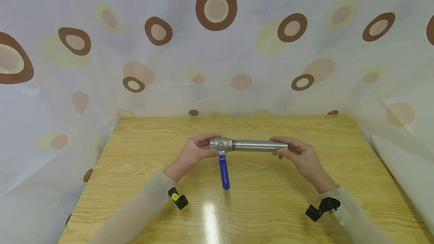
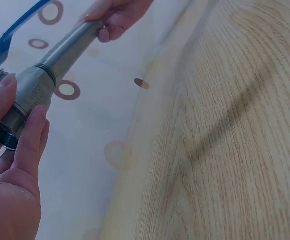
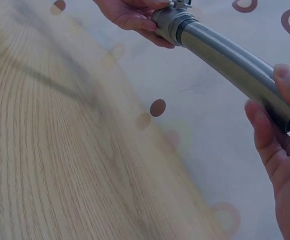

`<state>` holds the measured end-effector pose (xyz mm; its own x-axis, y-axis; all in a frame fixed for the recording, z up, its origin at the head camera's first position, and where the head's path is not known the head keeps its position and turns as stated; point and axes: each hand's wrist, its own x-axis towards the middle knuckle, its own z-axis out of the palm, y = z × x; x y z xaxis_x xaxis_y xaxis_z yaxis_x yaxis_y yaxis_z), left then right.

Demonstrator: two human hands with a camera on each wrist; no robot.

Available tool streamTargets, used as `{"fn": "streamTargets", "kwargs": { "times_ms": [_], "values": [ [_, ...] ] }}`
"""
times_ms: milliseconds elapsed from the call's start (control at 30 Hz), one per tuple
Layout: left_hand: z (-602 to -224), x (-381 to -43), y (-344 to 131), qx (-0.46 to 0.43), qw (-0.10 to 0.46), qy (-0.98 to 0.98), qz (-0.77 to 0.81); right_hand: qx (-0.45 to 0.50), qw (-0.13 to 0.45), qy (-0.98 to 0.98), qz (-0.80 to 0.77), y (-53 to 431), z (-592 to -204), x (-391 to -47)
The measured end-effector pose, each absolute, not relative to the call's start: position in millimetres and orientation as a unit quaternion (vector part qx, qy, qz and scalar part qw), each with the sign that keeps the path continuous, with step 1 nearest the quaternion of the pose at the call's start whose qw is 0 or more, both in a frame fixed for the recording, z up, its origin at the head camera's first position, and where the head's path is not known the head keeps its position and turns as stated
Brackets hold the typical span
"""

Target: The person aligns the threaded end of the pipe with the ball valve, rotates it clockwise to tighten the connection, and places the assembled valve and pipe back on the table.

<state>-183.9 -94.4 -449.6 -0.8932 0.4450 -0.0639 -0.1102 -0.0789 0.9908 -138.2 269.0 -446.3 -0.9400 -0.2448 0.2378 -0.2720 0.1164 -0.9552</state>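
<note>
A steel ball valve (image 1: 221, 144) with a blue lever handle (image 1: 224, 172) is joined to a straight metal pipe (image 1: 254, 145), held level above the table. My left hand (image 1: 194, 150) pinches the valve body at its open left end, thumb and fingers on opposite sides. At the pipe's far right end, my right hand (image 1: 300, 154) grips it between thumb and fingers. The lever points toward me, across the pipe's line. In the left wrist view the valve's threaded opening (image 2: 6, 135) shows; threads (image 3: 184, 31) also show at the joint in the right wrist view.
Below the hands lies a wood-grain table (image 1: 264, 210), with shadows of the arms and pipe on it. A white sheet with brown and yellow spots (image 1: 217, 59) hangs behind and along both sides. Each wrist wears a small black camera mount (image 1: 178, 199).
</note>
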Motion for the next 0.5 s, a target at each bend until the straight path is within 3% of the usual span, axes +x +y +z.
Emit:
{"fn": "streamTargets", "kwargs": {
  "times_ms": [500],
  "values": [
    [-445.6,-180.4,-95.5,0.126,0.180,0.646,0.731,0.220,0.001,-0.744,0.630,272.6,-448.6,-143.8]
  ]
}}
